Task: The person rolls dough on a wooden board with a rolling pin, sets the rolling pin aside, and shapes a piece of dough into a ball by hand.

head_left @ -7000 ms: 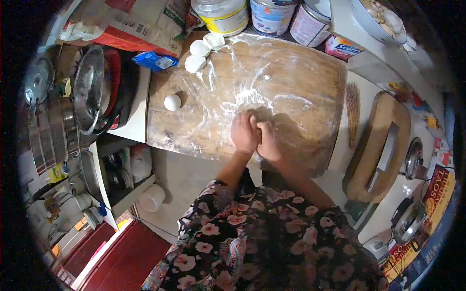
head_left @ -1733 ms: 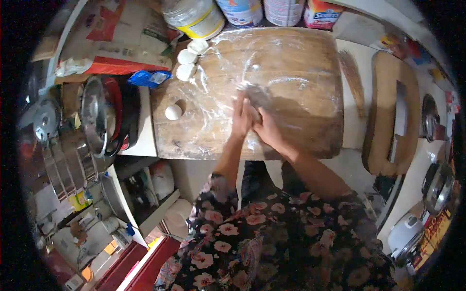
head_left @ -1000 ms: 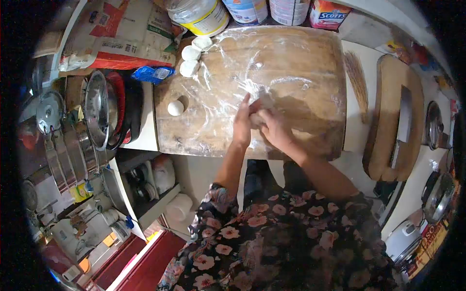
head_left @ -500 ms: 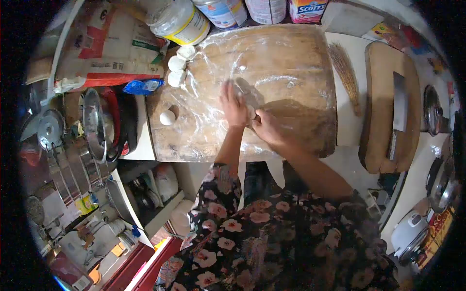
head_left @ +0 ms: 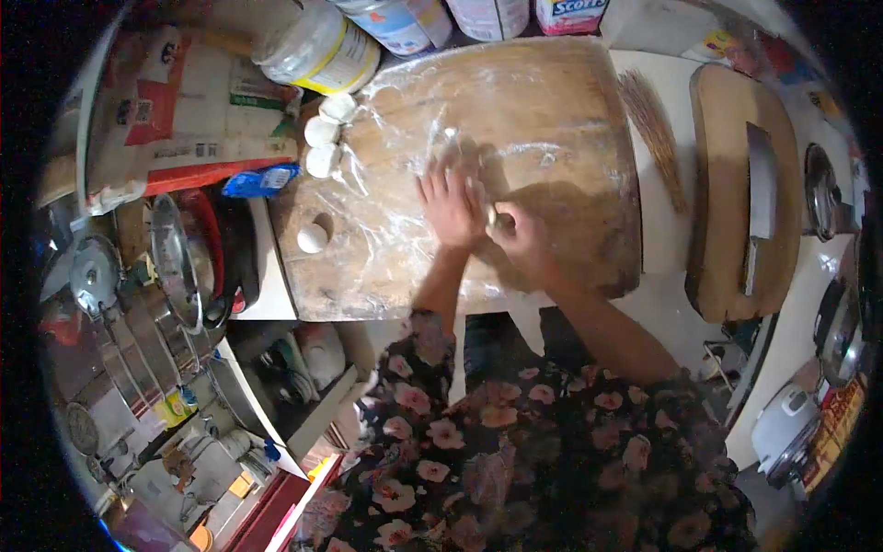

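Observation:
My left hand (head_left: 449, 210) lies palm down over the floured wooden board (head_left: 579, 120), fingers stretched and spread. Beside it, my right hand (head_left: 521, 235) is closed, its fingers curled around a small pale piece of dough (head_left: 491, 217). Most of that piece is hidden between the two hands. A smooth white dough ball (head_left: 313, 238) rests at the board's left side. Farther up the left edge, three pale rounds of dough (head_left: 322, 132) stand in a touching row.
Behind the board are a large jar (head_left: 322, 51) and several tins (head_left: 405, 23). A flour sack (head_left: 202, 110) and blue packet (head_left: 261, 180) lie left. At right are a straw brush (head_left: 653, 138) and a cleaver (head_left: 761, 189) on a cutting board (head_left: 717, 198).
My left hand's fingers have spread, and the hand has turned flatter. My right hand has shifted slightly right, showing more of the pale dough. The view has tilted a little.

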{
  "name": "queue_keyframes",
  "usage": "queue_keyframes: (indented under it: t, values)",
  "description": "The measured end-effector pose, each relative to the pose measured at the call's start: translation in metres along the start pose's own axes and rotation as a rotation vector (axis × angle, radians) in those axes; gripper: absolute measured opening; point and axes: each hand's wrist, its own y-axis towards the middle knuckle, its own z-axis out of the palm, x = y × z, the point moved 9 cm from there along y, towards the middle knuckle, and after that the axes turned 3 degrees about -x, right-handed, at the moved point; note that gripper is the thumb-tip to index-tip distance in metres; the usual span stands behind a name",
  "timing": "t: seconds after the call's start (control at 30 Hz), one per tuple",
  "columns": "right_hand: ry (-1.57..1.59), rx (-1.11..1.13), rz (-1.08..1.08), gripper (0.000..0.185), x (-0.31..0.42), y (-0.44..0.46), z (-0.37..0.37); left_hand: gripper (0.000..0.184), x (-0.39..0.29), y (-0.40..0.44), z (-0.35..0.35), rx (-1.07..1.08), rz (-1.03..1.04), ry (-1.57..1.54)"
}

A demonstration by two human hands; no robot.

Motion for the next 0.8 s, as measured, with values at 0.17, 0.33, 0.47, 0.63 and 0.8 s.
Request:
queue_keyframes:
  t: [0.17, 0.33, 0.47, 0.63, 0.8]
  values:
    - [-0.040, 0.136, 0.135, 0.029, 0.006, 0.012, 0.021, 0.043, 0.024, 0.013, 0.017, -0.029, -0.068, -0.171]
    - [-0.320, 0.020, -0.289, 0.027, 0.060, 0.001, 0.004, 0.044, 0.039, -0.039, 0.010, 0.092, -0.879, -1.198]
    - [-0.491, 0.276, -0.601, 0.031, 0.081, -0.018, 0.029, 0.043, 0.033, -0.066, 0.012, -0.069, -0.965, -1.183]
    - [-0.060, 0.000, 0.087, 0.035, 0.011, 0.008, -0.005, 0.038, -0.011, 0.001, 0.010, 0.003, 0.071, -0.176]
    - [0.375, 0.153, 0.463, 0.034, 0.004, -0.005, 0.018, 0.040, -0.006, 0.038, 0.025, 0.021, 0.102, -0.108]
